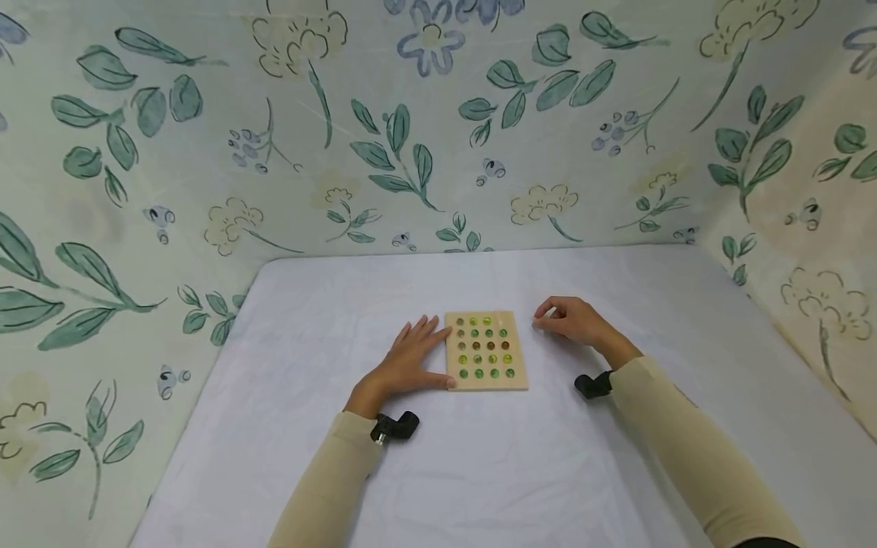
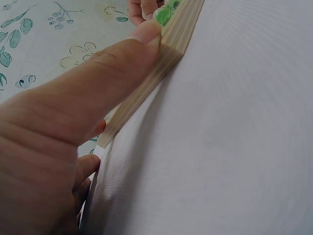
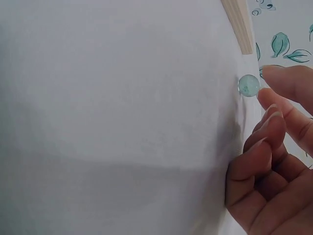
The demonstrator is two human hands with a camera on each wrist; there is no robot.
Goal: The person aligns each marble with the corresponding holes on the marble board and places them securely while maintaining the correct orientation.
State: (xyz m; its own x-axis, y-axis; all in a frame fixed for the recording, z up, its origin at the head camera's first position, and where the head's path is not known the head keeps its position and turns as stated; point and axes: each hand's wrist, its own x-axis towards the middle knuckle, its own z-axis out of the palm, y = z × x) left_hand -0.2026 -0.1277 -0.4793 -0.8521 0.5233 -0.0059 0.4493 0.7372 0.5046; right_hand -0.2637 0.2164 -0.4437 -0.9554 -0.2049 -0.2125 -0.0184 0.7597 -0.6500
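A square light-wood board (image 1: 522,365) lies on the white cloth, with rows of green, yellow-green and brown glass marbles (image 1: 479,374) set in it. Its far right corner shows pale wood. My left hand (image 1: 407,364) is spread along the board's left side, thumb on the near left corner and index finger at the left edge. To the right of the board is my right hand (image 1: 574,321), its thumb and index fingertips pinching a clear, faintly green marble (image 3: 249,85). The other fingers of that hand are curled in towards the palm.
White cloth (image 1: 479,472) covers the table under the board and both arms. Floral fabric walls (image 1: 411,152) rise behind the table and at its sides. Each wrist wears a small black camera, the left one (image 1: 396,428) and the right one (image 1: 593,384).
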